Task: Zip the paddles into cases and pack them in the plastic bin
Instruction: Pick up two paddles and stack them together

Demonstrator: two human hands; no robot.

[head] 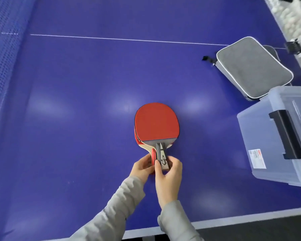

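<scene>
Two red paddles [156, 121] lie stacked on the blue table [76, 101], blades pointing away from me, the top one slightly offset from the one beneath. My left hand [142, 168] holds the lower paddle's handle from the left. My right hand [169, 174] pinches the top paddle's handle [162, 155] with thumb and fingers. A grey zip case [254, 68] with white piping lies at the far right. A translucent plastic bin [278, 136] with a black latch stands at the right edge, its lid on.
The net [2, 58] runs along the left side. A white centre line [129, 39] crosses the table. A black clip [293, 46] sits at the table's right edge. Beyond that edge are white balls [290, 16]. The near table edge [215, 223] is just below my wrists.
</scene>
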